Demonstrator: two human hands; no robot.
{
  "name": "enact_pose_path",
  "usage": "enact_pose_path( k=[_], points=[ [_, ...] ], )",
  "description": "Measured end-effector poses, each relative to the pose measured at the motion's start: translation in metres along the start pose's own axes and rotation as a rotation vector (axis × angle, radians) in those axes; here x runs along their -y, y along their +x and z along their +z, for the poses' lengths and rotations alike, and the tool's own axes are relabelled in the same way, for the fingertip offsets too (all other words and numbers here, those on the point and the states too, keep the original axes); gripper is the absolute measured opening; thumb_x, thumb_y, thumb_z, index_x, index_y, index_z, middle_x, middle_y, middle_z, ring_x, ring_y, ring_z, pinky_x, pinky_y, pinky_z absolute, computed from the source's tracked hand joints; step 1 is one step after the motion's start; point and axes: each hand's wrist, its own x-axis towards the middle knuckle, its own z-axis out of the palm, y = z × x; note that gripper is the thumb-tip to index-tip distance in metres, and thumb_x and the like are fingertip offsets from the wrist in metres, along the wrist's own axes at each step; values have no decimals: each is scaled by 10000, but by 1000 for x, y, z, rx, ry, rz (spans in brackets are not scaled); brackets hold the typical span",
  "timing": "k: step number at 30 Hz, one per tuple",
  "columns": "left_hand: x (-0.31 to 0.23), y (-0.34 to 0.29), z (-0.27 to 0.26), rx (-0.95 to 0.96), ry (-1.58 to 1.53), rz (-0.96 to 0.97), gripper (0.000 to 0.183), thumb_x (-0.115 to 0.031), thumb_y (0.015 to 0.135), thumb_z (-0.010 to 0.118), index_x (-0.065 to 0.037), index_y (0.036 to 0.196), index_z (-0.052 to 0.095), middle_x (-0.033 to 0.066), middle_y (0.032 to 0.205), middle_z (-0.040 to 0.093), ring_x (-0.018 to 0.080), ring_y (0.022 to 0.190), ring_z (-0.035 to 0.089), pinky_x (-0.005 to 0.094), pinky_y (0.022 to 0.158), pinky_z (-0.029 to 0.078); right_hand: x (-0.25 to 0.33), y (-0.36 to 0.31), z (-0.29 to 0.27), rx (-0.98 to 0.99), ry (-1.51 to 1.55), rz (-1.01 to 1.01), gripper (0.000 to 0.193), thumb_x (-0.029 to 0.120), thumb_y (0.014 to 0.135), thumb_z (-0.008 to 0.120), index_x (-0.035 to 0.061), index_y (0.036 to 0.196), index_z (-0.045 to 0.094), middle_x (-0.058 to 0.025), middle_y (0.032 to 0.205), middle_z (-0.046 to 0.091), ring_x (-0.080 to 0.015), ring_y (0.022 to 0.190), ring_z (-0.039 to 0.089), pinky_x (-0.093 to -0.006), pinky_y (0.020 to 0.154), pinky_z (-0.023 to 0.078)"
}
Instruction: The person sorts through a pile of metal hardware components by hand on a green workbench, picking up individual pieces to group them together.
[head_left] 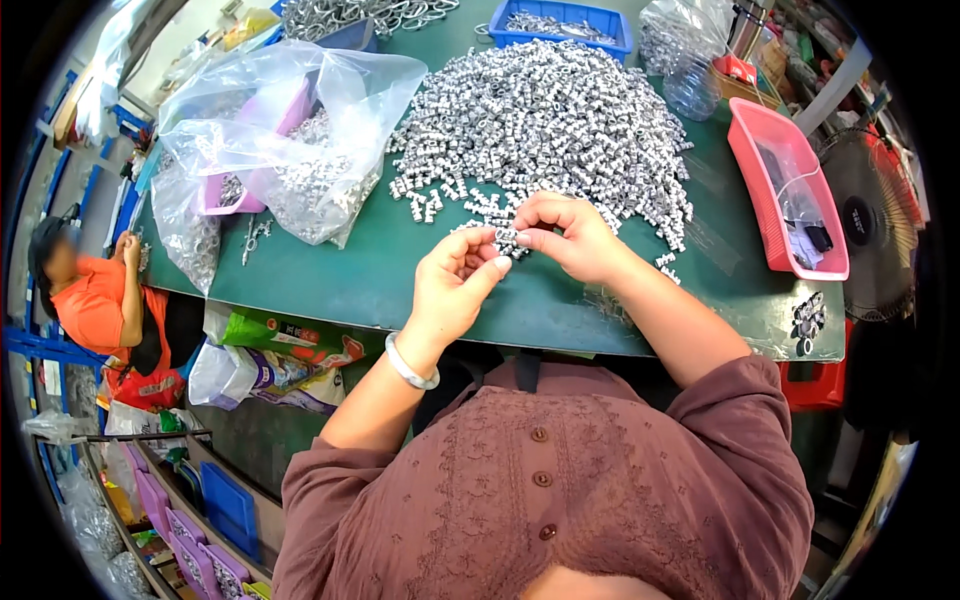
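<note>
Between both hands [510,255], a small metal piece [506,236], fingertips pinching

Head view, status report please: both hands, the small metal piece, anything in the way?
Left hand and right hand pinch one small metal piece together. Held above green table, before the metal parts heap. Nothing in the way.

Both bare forearms reached forward from the near edge, meeting at the middle. The left hand [452,285] curled with thumb raised; the right hand [570,238] arched beside it, fingers [540,210] bent, fingertips pinched together and touching.
</note>
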Motion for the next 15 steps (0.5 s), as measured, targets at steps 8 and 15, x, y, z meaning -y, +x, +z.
enact_pose_path(
  k=[8, 15],
  points=[
    [-3, 5, 8, -11, -139, 23, 179, -67, 838, 557, -12, 1008, 557, 27, 827, 577, 98, 708, 543, 218, 649, 453, 14, -7, 0, -2, -94, -184, 94, 59, 744, 633, 23, 816, 585, -69, 789, 562, -201, 754, 549, -288, 665, 437],
    [0, 3, 3, 52, -944, -412, 155, -171, 900, 453, -54, 982, 512, 21, 812, 505, 118, 716, 474, 236, 660, 409, -5, -10, -8, 120, -713, -79, 163, 108, 685, 640, 52, 833, 598, -88, 793, 525, -286, 803, 512, -373, 708, 423]
  ],
)
